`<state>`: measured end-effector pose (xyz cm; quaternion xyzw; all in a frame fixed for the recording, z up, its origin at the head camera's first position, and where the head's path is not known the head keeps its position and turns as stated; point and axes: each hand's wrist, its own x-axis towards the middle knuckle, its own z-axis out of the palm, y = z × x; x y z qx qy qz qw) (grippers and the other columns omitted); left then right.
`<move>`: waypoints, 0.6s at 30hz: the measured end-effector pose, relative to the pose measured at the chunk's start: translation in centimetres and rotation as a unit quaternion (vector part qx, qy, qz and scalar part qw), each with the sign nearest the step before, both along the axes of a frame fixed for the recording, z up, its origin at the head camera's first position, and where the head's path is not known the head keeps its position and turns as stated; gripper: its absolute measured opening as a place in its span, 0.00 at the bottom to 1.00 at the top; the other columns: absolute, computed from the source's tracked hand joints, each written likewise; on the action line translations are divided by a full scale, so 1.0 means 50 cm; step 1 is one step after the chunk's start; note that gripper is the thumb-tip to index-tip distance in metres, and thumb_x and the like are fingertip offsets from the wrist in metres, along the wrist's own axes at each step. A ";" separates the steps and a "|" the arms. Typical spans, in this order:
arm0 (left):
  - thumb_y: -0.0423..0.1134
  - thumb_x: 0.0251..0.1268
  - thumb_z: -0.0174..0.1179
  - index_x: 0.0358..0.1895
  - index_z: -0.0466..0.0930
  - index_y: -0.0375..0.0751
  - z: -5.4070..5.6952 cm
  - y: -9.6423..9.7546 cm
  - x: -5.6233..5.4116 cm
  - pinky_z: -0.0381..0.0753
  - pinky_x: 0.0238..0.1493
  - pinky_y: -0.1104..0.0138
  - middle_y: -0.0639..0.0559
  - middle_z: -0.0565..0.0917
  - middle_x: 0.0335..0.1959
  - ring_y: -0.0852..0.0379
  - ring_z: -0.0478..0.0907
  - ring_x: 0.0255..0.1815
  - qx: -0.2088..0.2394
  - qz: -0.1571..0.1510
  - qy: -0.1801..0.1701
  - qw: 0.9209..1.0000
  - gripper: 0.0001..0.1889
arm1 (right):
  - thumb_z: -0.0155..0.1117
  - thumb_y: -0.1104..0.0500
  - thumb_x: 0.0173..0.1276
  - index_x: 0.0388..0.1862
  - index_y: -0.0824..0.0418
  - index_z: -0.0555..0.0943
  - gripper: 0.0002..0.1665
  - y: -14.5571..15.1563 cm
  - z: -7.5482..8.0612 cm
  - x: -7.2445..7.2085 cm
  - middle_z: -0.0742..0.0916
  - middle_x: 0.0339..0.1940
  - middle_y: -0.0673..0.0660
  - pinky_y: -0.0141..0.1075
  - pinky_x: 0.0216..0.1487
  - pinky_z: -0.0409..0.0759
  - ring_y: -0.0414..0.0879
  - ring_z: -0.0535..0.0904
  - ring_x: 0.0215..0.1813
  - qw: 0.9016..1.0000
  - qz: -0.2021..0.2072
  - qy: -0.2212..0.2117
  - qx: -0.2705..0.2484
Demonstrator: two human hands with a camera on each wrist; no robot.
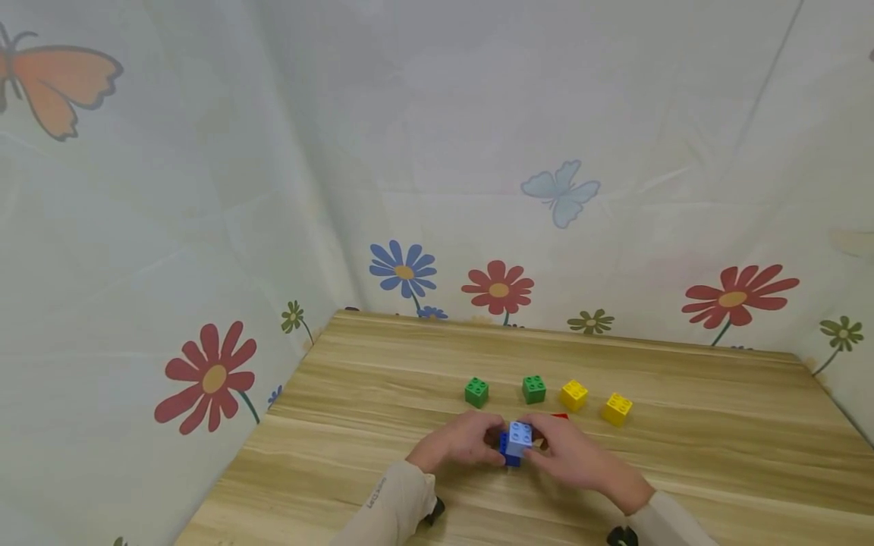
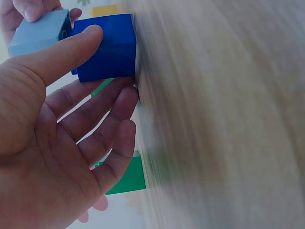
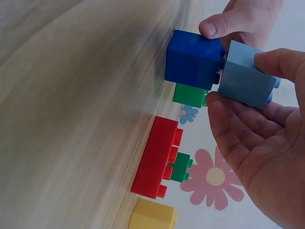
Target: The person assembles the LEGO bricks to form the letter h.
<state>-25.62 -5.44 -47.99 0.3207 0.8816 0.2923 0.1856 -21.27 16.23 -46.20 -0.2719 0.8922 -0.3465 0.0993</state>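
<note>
My left hand (image 1: 470,438) pinches a dark blue toy brick (image 2: 107,47), its thumb on one side and fingers behind. The blue brick stands on the wooden table, studs up. With thumb and fingers, my right hand (image 1: 570,453) holds a light blue brick (image 3: 245,74) right above it. In the right wrist view the light blue brick sits slightly tilted at the blue brick's studs, a thin gap showing between them. Just beyond the right hand lies a longer red brick (image 3: 155,155), mostly hidden by that hand in the head view.
Behind the hands, two green bricks (image 1: 476,392) and two yellow bricks (image 1: 574,395) stand in a loose row on the wooden table (image 1: 355,379). A white cloth (image 1: 437,152) printed with flowers and butterflies hangs along the table's back and left edges.
</note>
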 end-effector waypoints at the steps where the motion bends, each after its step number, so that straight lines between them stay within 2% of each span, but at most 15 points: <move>1: 0.38 0.54 0.70 0.47 0.78 0.45 0.000 0.000 0.000 0.74 0.44 0.72 0.62 0.80 0.39 0.67 0.76 0.40 -0.001 0.001 0.002 1.000 0.17 | 0.62 0.54 0.68 0.57 0.56 0.73 0.20 -0.002 0.000 -0.001 0.79 0.49 0.46 0.39 0.48 0.77 0.39 0.76 0.46 1.000 0.000 0.002 -0.001; 8: 0.40 0.53 0.70 0.44 0.79 0.48 -0.007 0.000 -0.004 0.73 0.43 0.72 0.64 0.79 0.36 0.68 0.74 0.38 -0.010 0.012 0.009 1.000 0.15 | 0.63 0.54 0.67 0.56 0.57 0.73 0.20 -0.014 -0.003 -0.008 0.79 0.48 0.48 0.40 0.47 0.77 0.43 0.75 0.45 1.000 -0.001 0.018 -0.005; 18: 0.39 0.53 0.71 0.42 0.79 0.46 -0.009 -0.005 -0.004 0.73 0.41 0.73 0.63 0.79 0.35 0.67 0.75 0.37 0.015 0.008 0.005 1.000 0.14 | 0.64 0.53 0.66 0.56 0.59 0.73 0.22 -0.017 -0.017 -0.015 0.80 0.48 0.49 0.40 0.46 0.77 0.43 0.74 0.43 0.999 -0.004 0.040 -0.003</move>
